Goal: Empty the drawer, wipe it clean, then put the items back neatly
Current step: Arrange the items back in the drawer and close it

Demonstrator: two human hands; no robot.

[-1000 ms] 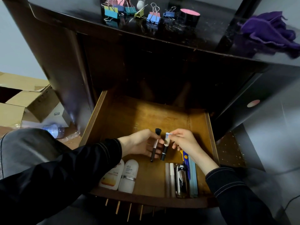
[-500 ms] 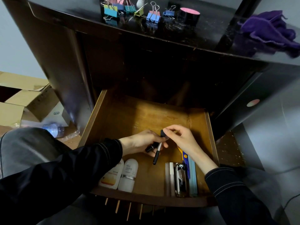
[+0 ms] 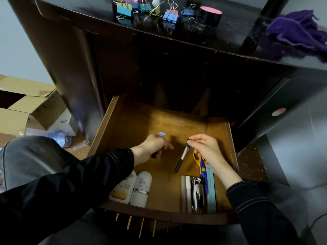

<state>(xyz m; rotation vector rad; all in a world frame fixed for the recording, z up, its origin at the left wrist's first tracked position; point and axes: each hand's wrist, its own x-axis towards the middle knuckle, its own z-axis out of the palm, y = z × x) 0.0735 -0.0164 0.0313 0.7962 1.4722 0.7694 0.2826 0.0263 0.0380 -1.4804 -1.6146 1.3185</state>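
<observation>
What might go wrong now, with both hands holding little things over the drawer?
1. The right hand pinches the thin black-and-silver makeup brush only by its top end, so it might slip and roll across the brown wooden drawer.
2. The yellow-handled blue scissors lie right under that hand and may get knocked crooked.
3. The left hand holds a small blue-capped tube that might drop.
</observation>
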